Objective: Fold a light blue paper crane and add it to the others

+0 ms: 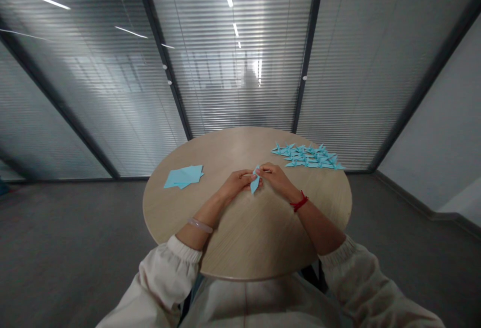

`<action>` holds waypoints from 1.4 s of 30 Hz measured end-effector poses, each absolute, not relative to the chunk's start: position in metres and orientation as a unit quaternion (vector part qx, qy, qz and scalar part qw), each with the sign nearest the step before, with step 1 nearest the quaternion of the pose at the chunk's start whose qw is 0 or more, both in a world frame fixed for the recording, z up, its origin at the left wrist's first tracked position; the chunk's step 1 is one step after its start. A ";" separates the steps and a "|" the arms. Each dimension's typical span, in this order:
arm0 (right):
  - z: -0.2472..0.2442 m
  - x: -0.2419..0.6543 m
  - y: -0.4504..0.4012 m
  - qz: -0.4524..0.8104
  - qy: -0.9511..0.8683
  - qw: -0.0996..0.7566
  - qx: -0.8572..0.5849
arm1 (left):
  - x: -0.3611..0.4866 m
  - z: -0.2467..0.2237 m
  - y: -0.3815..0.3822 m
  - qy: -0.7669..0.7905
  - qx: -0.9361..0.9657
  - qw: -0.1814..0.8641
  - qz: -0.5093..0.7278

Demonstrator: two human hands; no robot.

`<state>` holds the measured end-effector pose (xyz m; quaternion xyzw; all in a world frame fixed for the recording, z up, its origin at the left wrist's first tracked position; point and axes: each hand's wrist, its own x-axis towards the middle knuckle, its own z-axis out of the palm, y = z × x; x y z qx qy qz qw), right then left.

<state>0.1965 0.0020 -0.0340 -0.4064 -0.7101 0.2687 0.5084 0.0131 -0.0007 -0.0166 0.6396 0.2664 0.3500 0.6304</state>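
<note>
A small folded piece of blue paper (255, 184), narrow and pointed at its lower end, is held between my two hands over the middle of the round table. My left hand (238, 181) pinches it from the left side, fingers closed on it. From the right, my right hand (275, 176) has its thumb and fingers closed on the paper's upper part. Some fingertips are hidden behind the paper. Several folded blue paper cranes (308, 157) stand in rows at the table's back right. Flat blue paper sheets (184, 176) lie loosely stacked at the left.
The round wooden table (259, 248) has its near edge just in front of my body. Behind it stands a glass partition with blinds (240, 102). A pale wall (436, 132) rises at the right, and grey floor (75, 248) surrounds the table.
</note>
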 end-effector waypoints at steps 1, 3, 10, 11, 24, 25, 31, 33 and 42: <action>-0.035 0.197 0.002 0.262 -0.713 0.509 -0.404 | 0.013 -0.015 -0.002 0.267 0.639 0.631 0.349; -0.038 0.196 0.002 0.250 -0.713 0.518 -0.402 | 0.013 -0.013 -0.002 0.270 0.636 0.631 0.351; -0.032 0.193 -0.009 0.195 -0.745 0.539 -0.343 | 0.007 -0.015 0.007 0.315 0.550 0.654 0.413; -0.031 0.192 -0.010 0.184 -0.756 0.533 -0.333 | 0.007 -0.016 0.008 0.322 0.538 0.660 0.415; -0.037 0.190 -0.008 0.155 -0.784 0.497 -0.338 | 0.007 -0.019 0.010 0.352 0.529 0.657 0.406; -0.037 0.190 -0.008 0.156 -0.784 0.495 -0.341 | 0.007 -0.020 0.011 0.352 0.532 0.654 0.406; -0.036 0.190 -0.010 0.169 -0.781 0.495 -0.340 | 0.006 -0.018 0.009 0.355 0.538 0.645 0.409; -0.035 0.191 -0.010 0.178 -0.780 0.499 -0.333 | 0.007 -0.016 0.007 0.351 0.536 0.647 0.414; -0.041 0.189 -0.005 0.274 -0.725 0.530 -0.345 | 0.006 -0.020 0.011 0.332 0.546 0.637 0.431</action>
